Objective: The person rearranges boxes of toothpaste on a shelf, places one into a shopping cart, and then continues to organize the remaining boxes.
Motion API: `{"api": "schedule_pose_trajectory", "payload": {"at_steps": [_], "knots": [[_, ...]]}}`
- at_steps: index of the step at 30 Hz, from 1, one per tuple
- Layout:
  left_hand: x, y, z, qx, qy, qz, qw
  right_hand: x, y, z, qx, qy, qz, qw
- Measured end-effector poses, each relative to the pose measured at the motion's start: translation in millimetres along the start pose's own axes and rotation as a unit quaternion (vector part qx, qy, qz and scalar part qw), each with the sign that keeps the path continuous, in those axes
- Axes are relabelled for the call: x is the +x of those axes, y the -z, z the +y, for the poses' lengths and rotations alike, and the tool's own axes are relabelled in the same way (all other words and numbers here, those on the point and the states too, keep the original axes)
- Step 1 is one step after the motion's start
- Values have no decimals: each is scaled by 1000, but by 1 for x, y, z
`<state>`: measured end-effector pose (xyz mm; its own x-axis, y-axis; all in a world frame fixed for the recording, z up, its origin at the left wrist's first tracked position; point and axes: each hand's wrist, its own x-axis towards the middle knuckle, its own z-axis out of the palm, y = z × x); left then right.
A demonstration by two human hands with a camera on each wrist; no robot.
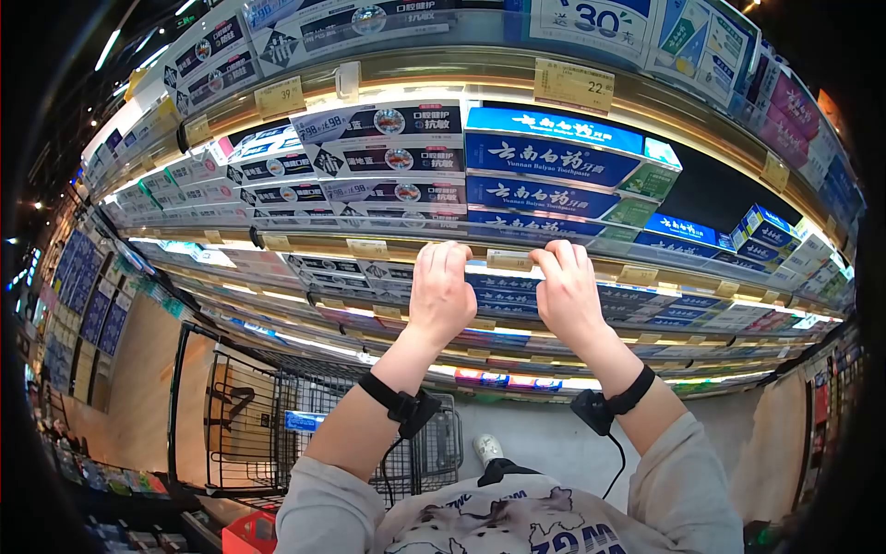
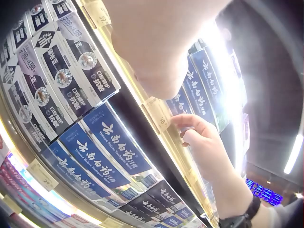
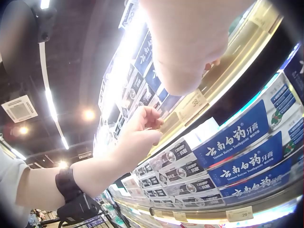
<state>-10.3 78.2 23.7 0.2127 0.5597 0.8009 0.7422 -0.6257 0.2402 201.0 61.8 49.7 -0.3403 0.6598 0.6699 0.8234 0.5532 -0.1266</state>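
Both hands are at the front edge of a shelf, on either side of a small price tag [image 1: 509, 260]. The left hand [image 1: 443, 294] curls its fingers over the edge left of the tag; the right hand [image 1: 568, 294] does the same on its right. In the left wrist view the right hand [image 2: 206, 145] has bent fingers against the yellowish rail, beside the tag [image 2: 159, 114] reading 38. The right wrist view shows the left hand [image 3: 137, 130] with bent fingers at the rail. Blue toothpaste boxes [image 1: 540, 157] are stacked behind the edge.
Dark-and-white toothpaste boxes [image 1: 397, 162] stand left of the blue ones. Another shelf edge [image 1: 461, 78] with price tags runs above, and more stocked shelves lie below. A black wire cart [image 1: 249, 420] stands at lower left, beside the person's foot [image 1: 487, 449].
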Motion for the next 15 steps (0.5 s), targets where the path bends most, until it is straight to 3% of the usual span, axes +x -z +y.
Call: {"api": "schedule_pose_trajectory", "payload": {"at_steps": [11, 15], "knots": [[3, 7, -2, -38, 13, -13, 999, 8, -2, -3, 20, 31, 4, 999], [3, 9, -3, -36, 13, -35, 999, 14, 6, 1, 19, 56, -50, 997]]}}
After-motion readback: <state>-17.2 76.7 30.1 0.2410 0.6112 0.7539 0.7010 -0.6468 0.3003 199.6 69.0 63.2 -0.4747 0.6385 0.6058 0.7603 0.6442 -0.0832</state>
